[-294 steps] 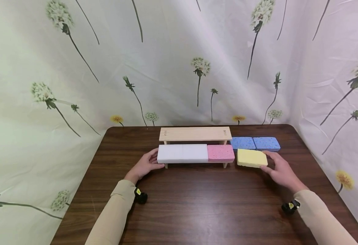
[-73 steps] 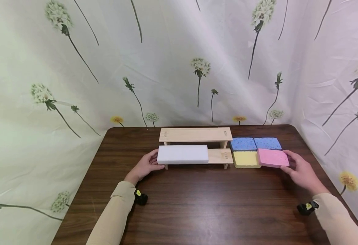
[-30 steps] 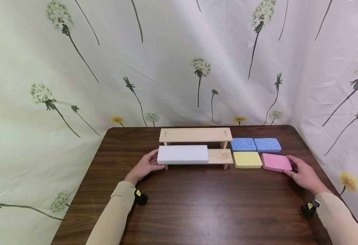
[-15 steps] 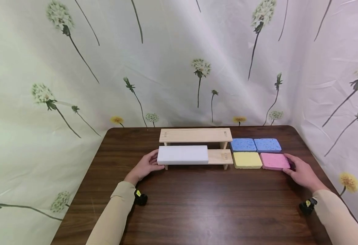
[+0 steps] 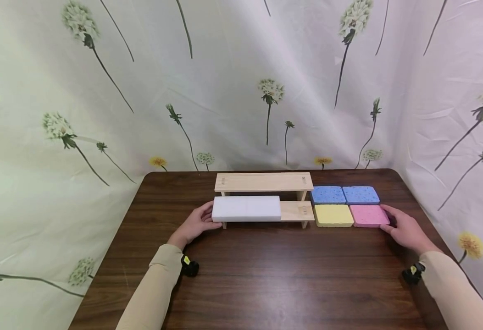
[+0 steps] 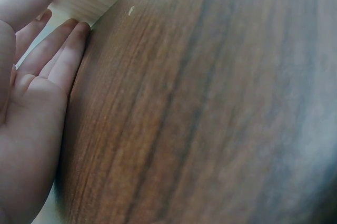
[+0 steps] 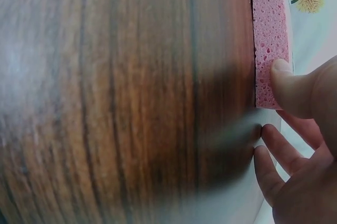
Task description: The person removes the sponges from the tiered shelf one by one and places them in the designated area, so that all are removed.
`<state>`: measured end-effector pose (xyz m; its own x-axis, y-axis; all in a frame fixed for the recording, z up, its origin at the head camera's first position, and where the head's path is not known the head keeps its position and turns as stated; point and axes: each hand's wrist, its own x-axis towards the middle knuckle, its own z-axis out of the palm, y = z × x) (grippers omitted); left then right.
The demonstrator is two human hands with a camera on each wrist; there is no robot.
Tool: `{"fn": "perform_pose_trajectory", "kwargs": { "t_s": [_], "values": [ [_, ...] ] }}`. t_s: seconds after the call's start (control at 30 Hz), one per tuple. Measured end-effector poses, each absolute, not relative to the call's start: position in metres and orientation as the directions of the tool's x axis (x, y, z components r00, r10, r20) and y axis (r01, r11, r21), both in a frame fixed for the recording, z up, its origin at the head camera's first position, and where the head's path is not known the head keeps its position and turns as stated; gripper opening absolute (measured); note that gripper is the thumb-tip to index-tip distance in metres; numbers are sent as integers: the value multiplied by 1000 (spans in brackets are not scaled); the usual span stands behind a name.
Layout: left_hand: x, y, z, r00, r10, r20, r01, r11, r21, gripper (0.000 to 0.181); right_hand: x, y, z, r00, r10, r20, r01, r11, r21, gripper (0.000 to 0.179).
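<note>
- Pink sponge (image 5: 369, 216): flat on the worktop (image 5: 266, 275), at the right end of the front row, directly beside the yellow sponge (image 5: 334, 216).
- Right hand (image 5: 404, 232): thumb and fingers clamped on the right end of the pink sponge; thumb on the front edge.
- Left hand (image 5: 195, 224): at the left end of the front wooden shelf (image 5: 292, 211); thumb and fingers apart from each other. Whether they grip cannot be told; the contact is partly hidden.
- White blocks (image 5: 246, 208): two, end to end on the left part of the front wooden shelf; right part bare.
- Blue sponges (image 5: 328, 195): two, side by side behind the yellow and pink sponges.
- Rear wooden shelf (image 5: 263, 182): behind the front one, top surface bare.
</note>
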<state>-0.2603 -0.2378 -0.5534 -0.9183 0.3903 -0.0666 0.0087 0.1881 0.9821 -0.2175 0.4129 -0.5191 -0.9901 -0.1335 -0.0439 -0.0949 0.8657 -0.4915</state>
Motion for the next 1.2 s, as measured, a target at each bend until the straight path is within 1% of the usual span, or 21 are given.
{"fn": "perform_pose_trajectory", "kwargs": {
  "t_s": [0.4, 0.6, 0.7, 0.83, 0.9, 1.07, 1.2],
  "values": [
    [-261, -238, -554, -918, 391, -70, 6, 190, 982, 89, -218, 412, -519, -988, -156, -12, -130, 863, -488, 65],
    [-260, -238, -554, -919, 388, -68, 9, 193, 981, 89, -214, 409, -510, -991, -136, 2, -118, 852, -511, 73],
    [-259, -238, -553, -920, 386, -69, 7, 193, 981, 89, -211, 404, -503, -992, -117, 40, -120, 844, -523, 77],
    [-259, -238, -553, -920, 388, -62, 13, 188, 982, 88, -208, 394, -495, -983, -117, 138, -173, 838, -517, 77],
    [-259, -237, -553, -920, 388, -61, 15, 190, 982, 88, -207, 386, -490, -980, -115, 160, -183, 831, -526, 78],
    [-260, -236, -552, -920, 385, -66, 12, 197, 980, 88, -205, 361, -480, -983, -123, 133, -178, 794, -581, 78],
    [-259, -237, -553, -921, 384, -65, 12, 195, 981, 88, -206, 342, -477, -976, -161, 144, -215, 757, -616, 72]
  ]
}}
